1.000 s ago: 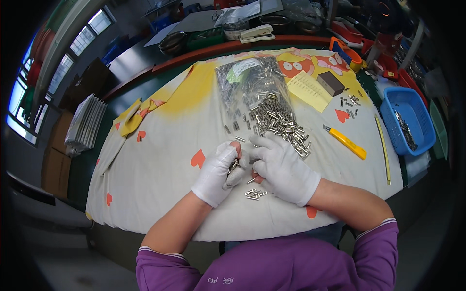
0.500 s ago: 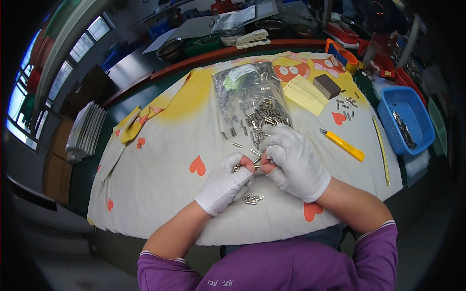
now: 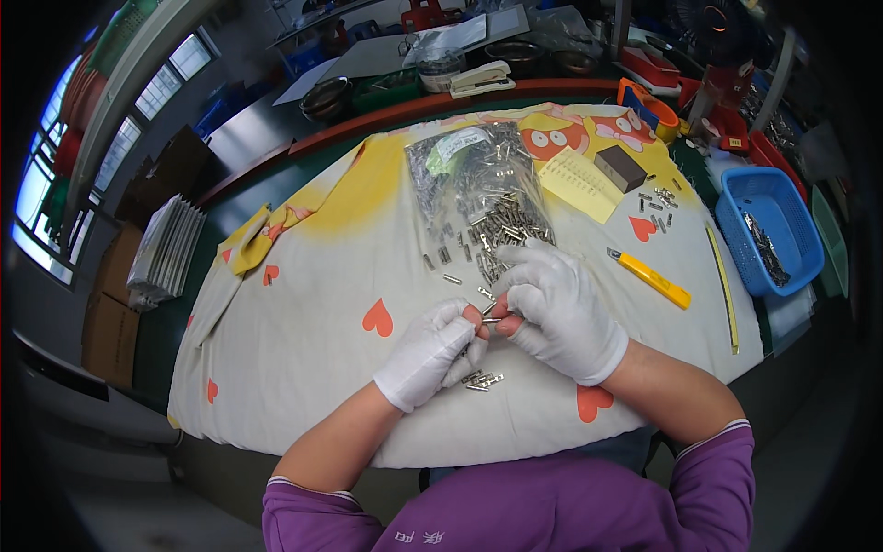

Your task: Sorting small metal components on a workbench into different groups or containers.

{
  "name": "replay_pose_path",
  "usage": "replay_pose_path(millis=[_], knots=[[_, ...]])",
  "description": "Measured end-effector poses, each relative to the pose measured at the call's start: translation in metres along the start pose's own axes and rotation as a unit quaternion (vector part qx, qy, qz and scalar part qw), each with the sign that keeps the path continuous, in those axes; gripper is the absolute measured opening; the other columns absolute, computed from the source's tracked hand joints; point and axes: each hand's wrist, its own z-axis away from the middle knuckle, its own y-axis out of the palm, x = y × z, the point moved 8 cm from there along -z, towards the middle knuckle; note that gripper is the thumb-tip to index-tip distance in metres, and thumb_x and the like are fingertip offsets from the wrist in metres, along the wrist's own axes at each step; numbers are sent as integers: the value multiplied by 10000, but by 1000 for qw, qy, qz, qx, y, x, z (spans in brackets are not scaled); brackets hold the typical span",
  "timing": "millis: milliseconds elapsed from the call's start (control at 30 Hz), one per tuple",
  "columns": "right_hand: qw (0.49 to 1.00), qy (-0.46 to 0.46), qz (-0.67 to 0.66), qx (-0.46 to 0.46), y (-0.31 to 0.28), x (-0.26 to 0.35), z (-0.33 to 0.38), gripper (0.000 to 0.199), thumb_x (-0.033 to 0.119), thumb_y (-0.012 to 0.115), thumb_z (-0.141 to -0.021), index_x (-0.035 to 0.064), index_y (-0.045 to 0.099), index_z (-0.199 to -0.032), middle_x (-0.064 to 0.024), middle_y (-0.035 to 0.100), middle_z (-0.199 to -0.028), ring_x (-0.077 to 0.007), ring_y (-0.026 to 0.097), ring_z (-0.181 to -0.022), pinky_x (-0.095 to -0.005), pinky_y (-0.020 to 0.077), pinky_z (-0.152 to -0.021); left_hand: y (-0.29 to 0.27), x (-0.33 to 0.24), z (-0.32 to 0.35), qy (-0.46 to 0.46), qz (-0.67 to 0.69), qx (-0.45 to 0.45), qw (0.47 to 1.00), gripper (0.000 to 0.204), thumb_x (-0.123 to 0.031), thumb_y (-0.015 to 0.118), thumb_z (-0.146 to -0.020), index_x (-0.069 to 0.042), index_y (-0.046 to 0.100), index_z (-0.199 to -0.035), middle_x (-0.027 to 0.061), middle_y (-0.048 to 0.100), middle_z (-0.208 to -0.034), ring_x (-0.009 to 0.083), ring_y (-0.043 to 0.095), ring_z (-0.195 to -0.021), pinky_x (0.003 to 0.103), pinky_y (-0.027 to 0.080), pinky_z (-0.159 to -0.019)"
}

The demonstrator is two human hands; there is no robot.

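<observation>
My left hand (image 3: 425, 357) and my right hand (image 3: 566, 317), both in white gloves with bare thumb and finger tips, meet over the cloth. Between their tips is one small silvery metal part (image 3: 490, 320), pinched from both sides. Its exact kind is too small to tell. Just below the left hand lies a little heap of similar metal parts (image 3: 480, 380). Beyond the right hand, a larger pile of metal parts (image 3: 512, 224) spills from a clear plastic bag (image 3: 432, 198). A few single pieces lie left of the pile.
A yellow box cutter (image 3: 653, 280) lies right of my right hand. Farther back are a yellow note sheet (image 3: 579, 187), a dark block (image 3: 620, 168) and scattered parts. A blue basket (image 3: 809, 248) with metal pieces stands at the right. The patterned cloth (image 3: 303, 377) covers the table.
Both hands stay together at almost the same place. The left fingers have turned slightly, and metal pieces seen beside them before are now mostly hidden. The whole view has shifted a little.
</observation>
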Motion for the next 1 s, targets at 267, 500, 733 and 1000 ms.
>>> replay_pose_path(millis=[267, 500, 733, 1000], knots=[[1000, -15, -10, -10, -1, -1, 0, 193, 168, 689, -660, 68, 543, -738, -80, 581, -835, -336, 562, -970, -441, 443, -774, 3, 3, -1, -9, -5, 9, 1000, 193, -246, 452, -900, -79, 507, -819, 7, 481, -595, 55, 320, -396, 200, 242, -368], [1000, -12, -15, 3, -2, 1, -2, 197, 146, 701, -639, 69, 551, -743, -84, 586, -826, -336, 565, -952, -447, 444, -769, 3, 5, -2, 9, 21, 36, 999, 274, -313, 452, -928, -79, 506, -795, 8, 475, -586, 58, 317, -396, 204, 235, -365], [999, -42, -4, -24, -6, 5, -3, 208, 129, 714, -615, 68, 549, -725, -85, 589, -809, -331, 571, -924, -436, 449, -728, 5, 3, 0, 4, 28, 37, 999, 273, -314, 460, -926, -77, 502, -798, 16, 480, -587, 62, 319, -396, 210, 234, -363], [997, -59, -25, -45, -8, 6, -4, 250, 121, 727, -557, 65, 544, -718, -86, 594, -748, -325, 581, -846, -418, 444, -648, 5, 1, 1, -2, 13, 36, 999, 268, -319, 459, -922, -84, 508, -803, 16, 496, -595, 57, 328, -401, 204, 239, -365]])
